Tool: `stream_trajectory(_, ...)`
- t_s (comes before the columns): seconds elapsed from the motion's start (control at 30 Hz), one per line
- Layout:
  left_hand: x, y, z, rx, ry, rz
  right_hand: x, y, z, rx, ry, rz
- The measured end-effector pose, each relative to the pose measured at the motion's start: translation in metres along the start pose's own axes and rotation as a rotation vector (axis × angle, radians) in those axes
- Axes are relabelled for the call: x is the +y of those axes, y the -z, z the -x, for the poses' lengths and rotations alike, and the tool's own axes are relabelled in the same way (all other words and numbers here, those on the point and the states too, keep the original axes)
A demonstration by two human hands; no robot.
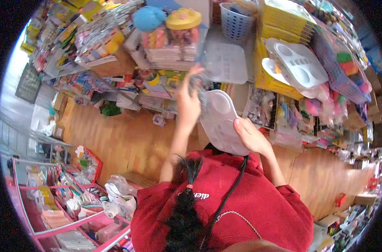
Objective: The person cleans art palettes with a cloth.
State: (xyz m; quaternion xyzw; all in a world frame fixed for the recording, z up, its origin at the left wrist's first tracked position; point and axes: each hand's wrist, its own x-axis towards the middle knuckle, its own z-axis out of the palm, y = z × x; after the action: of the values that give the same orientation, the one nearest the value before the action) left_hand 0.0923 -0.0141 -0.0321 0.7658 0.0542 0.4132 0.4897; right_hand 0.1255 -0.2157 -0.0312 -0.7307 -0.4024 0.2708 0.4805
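Observation:
My right hand point(254, 136) is closed on the near right edge of a white plastic paint palette point(220, 122) with round wells, held tilted in front of my chest. It looks like more than one palette stacked together. My left hand point(188, 101) is at the palette's far left edge, smeared by motion, with a crumpled grey cloth point(202, 90) in its fingers. Exactly how the cloth meets the palette is hard to see. Beyond, a flat translucent tray point(225, 63) lies on the counter. More white palettes point(302, 65) rest on yellow boxes at the right.
A blue-lidded jar point(149, 19) and a yellow-lidded jar point(183, 20) stand on a stack at the back. Nearby is a pale blue perforated basket point(236, 23). Shelves of packed goods surround a wooden floor point(132, 145). A pink-edged display case point(73, 224) stands lower left.

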Motion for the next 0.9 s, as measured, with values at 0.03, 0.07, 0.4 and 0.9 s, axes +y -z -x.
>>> stream_trajectory(0.03,-0.001,0.002,-0.003,0.028,0.045,-0.022,-0.012,0.009,0.007,-0.014,-0.007,0.075)
stream_trajectory(0.07,-0.001,0.006,-0.007,0.059,0.088,-0.045,-0.022,0.017,0.012,-0.03,-0.01,0.151)
stream_trajectory(0.4,0.024,0.017,-0.008,0.16,0.133,0.246,-0.036,0.135,0.075,1.271,0.27,-0.489)
stream_trajectory(0.9,0.032,0.021,0.006,0.005,0.229,0.38,-0.044,0.208,-0.011,1.261,0.034,0.657)
